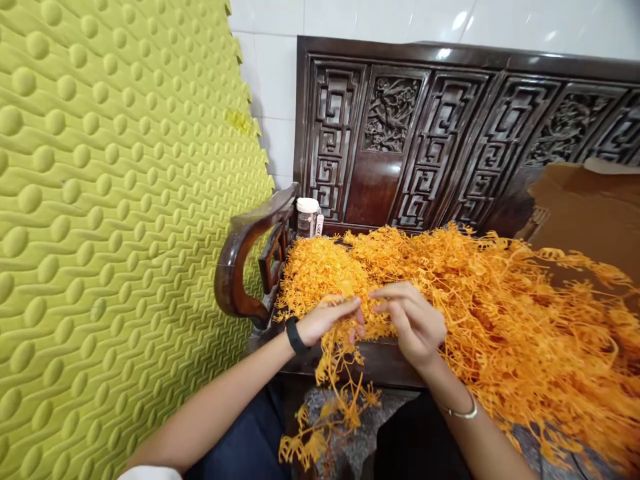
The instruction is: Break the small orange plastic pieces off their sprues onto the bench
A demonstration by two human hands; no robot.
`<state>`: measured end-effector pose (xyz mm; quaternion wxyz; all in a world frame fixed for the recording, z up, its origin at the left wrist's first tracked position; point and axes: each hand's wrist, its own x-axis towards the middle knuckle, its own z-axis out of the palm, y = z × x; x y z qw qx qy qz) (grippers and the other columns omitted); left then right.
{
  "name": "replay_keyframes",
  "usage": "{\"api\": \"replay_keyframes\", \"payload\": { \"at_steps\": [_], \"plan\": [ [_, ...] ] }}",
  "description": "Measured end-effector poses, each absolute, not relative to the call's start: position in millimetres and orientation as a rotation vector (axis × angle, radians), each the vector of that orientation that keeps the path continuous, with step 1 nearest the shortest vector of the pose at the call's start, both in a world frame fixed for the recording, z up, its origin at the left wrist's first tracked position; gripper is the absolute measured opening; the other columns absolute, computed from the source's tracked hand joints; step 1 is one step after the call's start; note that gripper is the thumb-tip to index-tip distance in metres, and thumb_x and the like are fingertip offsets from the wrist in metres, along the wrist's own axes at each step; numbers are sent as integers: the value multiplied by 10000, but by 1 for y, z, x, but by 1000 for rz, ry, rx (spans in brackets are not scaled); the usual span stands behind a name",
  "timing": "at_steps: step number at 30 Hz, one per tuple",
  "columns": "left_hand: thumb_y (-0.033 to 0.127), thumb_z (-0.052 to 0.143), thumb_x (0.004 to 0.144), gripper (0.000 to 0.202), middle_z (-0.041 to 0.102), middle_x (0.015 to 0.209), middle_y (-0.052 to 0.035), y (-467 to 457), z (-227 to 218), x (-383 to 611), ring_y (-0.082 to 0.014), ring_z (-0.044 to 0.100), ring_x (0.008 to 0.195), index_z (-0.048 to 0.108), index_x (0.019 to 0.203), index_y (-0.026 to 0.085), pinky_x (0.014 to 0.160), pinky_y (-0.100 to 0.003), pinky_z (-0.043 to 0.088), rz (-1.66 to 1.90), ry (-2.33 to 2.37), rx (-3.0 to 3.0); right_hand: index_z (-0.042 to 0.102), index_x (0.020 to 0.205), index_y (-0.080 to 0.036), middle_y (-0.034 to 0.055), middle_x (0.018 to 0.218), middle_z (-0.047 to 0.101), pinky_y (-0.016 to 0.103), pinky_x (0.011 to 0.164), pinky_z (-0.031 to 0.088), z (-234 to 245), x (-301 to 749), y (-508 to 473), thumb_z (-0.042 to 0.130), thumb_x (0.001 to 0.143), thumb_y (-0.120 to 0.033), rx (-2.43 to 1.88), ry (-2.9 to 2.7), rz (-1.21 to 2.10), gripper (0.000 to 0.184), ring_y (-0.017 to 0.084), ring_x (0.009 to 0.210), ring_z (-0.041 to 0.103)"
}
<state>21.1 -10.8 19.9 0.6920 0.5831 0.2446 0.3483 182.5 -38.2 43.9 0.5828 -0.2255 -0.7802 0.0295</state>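
Note:
In the middle of the head view, my left hand (333, 319) is closed on a strand of orange plastic sprigs (345, 393). The strand dangles below the palm, between my knees, with branching tips at its lower end. My right hand (416, 325) is just to the right, its fingers loosely bent and apart, pointing toward the left hand; I see nothing in it. Beyond both hands is a heap of small loose orange pieces (320, 267). A larger tangled pile of orange plastic sprigs (500, 313) spreads to the right.
The piles lie on a dark carved wooden bench (385, 193) with a curved armrest (233, 260). A white-lidded jar (307, 217) stands in its back left corner. Brown cardboard (595, 213) leans at the right. Yellow-green foam matting (125, 200) fills the left side.

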Motion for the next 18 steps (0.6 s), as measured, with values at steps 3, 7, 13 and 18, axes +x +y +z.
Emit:
{"api": "replay_keyframes", "payload": {
  "at_steps": [3,7,13,18],
  "plan": [
    [472,564,768,379,587,502,-13,-12,3,35,-87,477,360,566,594,136,410,-231,367,699,640,1333,638,918,-198,65,948,646,349,785,473,37,193,-14,595,794,-199,-836,-1826,384,132,191,879,602],
    [501,592,735,390,563,479,-12,-10,-17,42,-85,454,328,550,610,135,370,-224,343,617,688,1309,655,820,-168,42,841,649,306,748,469,28,196,4,660,751,-295,-922,-1968,913,145,163,793,600],
    [491,573,777,450,616,1022,-78,-3,-22,32,-135,618,654,509,1104,189,677,-348,505,849,783,1491,664,686,-158,14,718,617,280,718,437,19,195,10,716,689,-322,-932,-1830,1104,172,136,720,566],
    [440,461,863,324,583,1018,-78,-5,-8,22,-204,531,1049,617,937,165,967,-397,394,1045,880,1847,653,710,-169,-2,705,630,270,675,455,14,191,11,774,604,-312,-934,-1584,1316,216,125,676,577]
  ]
}}
